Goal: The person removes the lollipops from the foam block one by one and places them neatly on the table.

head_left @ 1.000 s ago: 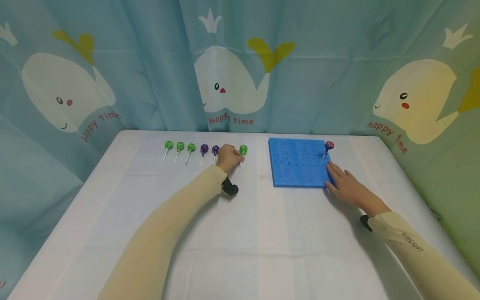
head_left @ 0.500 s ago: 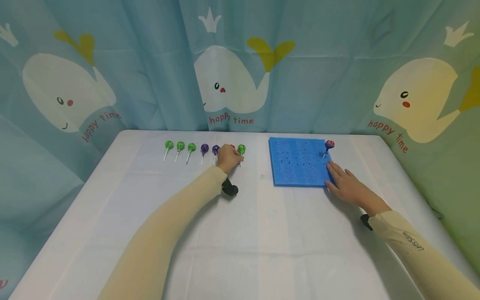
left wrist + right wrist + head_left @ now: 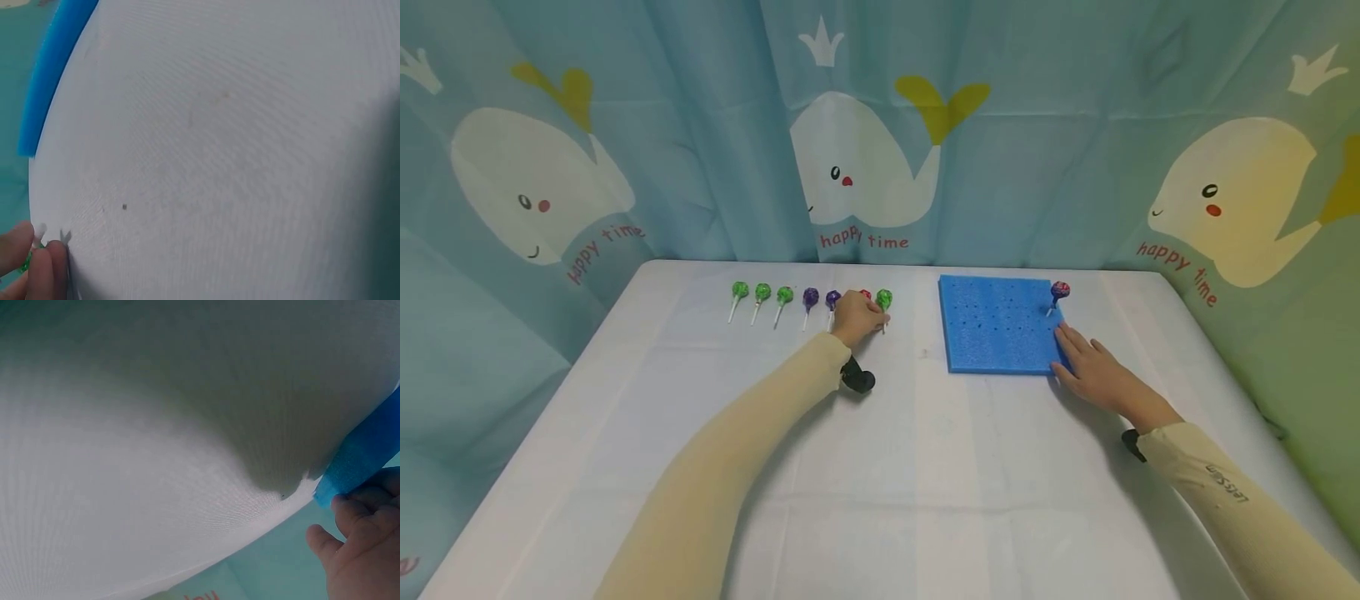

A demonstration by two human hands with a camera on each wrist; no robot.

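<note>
My left hand [image 3: 856,319] pinches the white stick of a green lollipop [image 3: 884,300] at the right end of a row on the table; in the left wrist view the fingertips [image 3: 41,269] close round that stick. A red lollipop [image 3: 866,294] is mostly hidden behind this hand. My right hand [image 3: 1093,367] rests with straight fingers on the right edge of a blue foam board [image 3: 996,350] dotted with small holes. Near the board's back right corner a red and purple lollipop [image 3: 1060,291] stands upright in the foam.
Left of my left hand lie two purple lollipops, one partly beside the fingers [image 3: 810,297], and several green lollipops [image 3: 762,293]. All are on a white-covered table [image 3: 880,500]. A whale-print curtain [image 3: 700,167] hangs behind it.
The green lollipop's head has shifted slightly left in my left hand's grip since the earliest frame. My right hand has kept its place on the board's edge.
</note>
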